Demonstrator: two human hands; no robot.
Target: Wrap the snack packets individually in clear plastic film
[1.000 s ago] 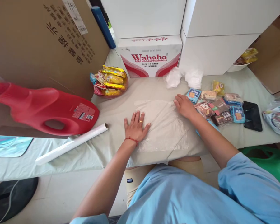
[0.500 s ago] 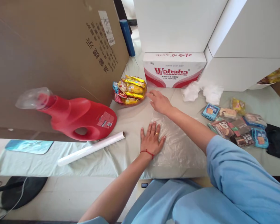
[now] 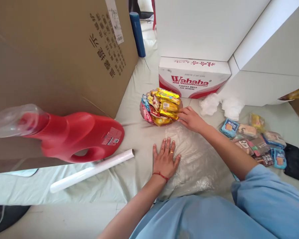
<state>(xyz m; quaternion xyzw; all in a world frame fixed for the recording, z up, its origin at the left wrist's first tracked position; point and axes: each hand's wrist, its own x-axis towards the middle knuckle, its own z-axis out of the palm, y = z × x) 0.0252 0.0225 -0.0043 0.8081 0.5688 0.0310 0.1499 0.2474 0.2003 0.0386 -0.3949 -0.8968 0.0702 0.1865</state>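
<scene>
A scalloped, see-through bowl (image 3: 142,116) holds yellow, red, pink and blue wrapped snacks (image 3: 167,106). My right hand (image 3: 190,119) has its fingers closed on the right rim of this bowl, where part of the grip is hidden. Nearer to me, my left hand (image 3: 165,159) lies flat with fingers spread, a ring and a red string bracelet on it. It rests at the left edge of a clear plastic sheet (image 3: 193,162) spread on the cloth-covered table.
To the left are a red jug (image 3: 82,136), a white roll (image 3: 92,171) and a large cardboard box (image 3: 64,66). A Wahaha carton (image 3: 194,79) stands behind the bowl. White crumpled pieces (image 3: 233,108), several snack packets (image 3: 254,142) and a black phone-like object (image 3: 294,162) lie right.
The bowl of snacks has slid right, away from the cardboard box, with my right hand at its rim. My left hand stays flat on the table. The camera view has shifted.
</scene>
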